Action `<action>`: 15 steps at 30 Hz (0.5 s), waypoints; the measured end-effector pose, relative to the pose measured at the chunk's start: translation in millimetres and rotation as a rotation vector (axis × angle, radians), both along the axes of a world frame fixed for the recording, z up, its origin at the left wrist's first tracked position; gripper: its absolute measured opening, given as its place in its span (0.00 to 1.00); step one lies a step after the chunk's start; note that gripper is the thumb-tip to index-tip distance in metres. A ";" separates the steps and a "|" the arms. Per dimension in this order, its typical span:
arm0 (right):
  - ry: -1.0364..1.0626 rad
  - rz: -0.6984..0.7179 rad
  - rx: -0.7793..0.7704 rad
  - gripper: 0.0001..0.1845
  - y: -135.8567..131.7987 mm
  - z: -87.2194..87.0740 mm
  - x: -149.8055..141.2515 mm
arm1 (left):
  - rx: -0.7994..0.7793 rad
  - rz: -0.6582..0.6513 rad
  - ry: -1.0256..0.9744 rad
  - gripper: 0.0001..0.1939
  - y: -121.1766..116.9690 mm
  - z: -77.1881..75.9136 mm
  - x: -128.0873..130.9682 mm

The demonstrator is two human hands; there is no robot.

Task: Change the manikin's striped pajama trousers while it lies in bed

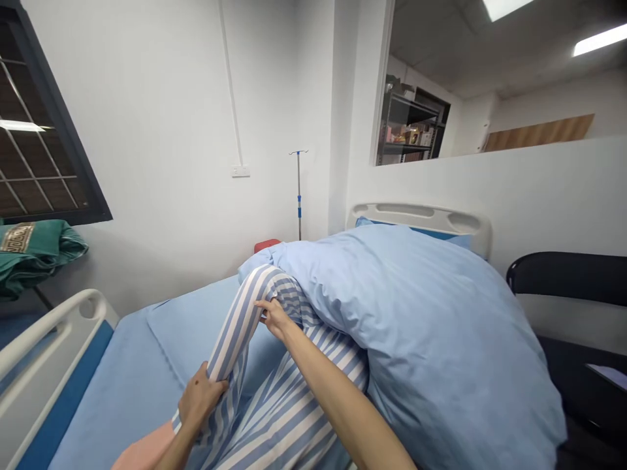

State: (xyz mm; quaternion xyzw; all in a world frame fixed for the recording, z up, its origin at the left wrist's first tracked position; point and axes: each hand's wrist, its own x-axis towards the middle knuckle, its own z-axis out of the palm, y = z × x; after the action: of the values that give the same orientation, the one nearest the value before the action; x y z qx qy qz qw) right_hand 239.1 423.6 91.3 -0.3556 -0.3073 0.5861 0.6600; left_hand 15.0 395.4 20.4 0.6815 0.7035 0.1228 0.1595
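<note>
A figure in blue-and-white striped trousers lies on a hospital bed, one knee bent up. My left hand is closed round the striped trouser leg low down, near a pink foot or ankle. My right hand pinches the striped cloth at the raised knee. A bulky light blue duvet covers the figure's upper part just right of my right hand.
The bed has a blue sheet, a white side rail at left and a white headboard. A drip stand stands by the wall. A dark chair sits at right. Green cloth lies at left.
</note>
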 end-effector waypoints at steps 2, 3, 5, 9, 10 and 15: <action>0.038 0.006 0.007 0.23 -0.3 -2.4 -6.2 | 0.003 -0.014 0.051 0.15 1.7 5.1 -9.7; 0.063 0.008 0.007 0.23 -0.9 -3.3 -9.6 | 0.004 -0.022 0.080 0.17 2.9 8.6 -16.1; 0.128 -0.002 0.002 0.23 -2.9 -5.9 -19.2 | 0.009 -0.053 0.148 0.22 6.3 18.7 -33.9; 0.325 0.009 -0.017 0.22 -9.3 -22.8 -58.1 | 0.042 -0.168 0.370 0.30 9.9 57.6 -88.5; 0.382 0.029 -0.032 0.21 -12.0 -30.9 -71.7 | 0.057 -0.195 0.447 0.30 8.3 70.8 -102.7; 0.646 0.098 -0.209 0.17 -33.4 -85.5 -136.8 | 0.032 -0.257 0.716 0.21 -10.2 125.1 -138.9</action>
State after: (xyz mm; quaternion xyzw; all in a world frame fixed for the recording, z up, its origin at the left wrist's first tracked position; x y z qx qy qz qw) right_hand 102.3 390.2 5.8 -0.2024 -0.0374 0.7278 0.6542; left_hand -124.0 385.2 145.4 0.7664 0.6215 -0.1329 -0.0928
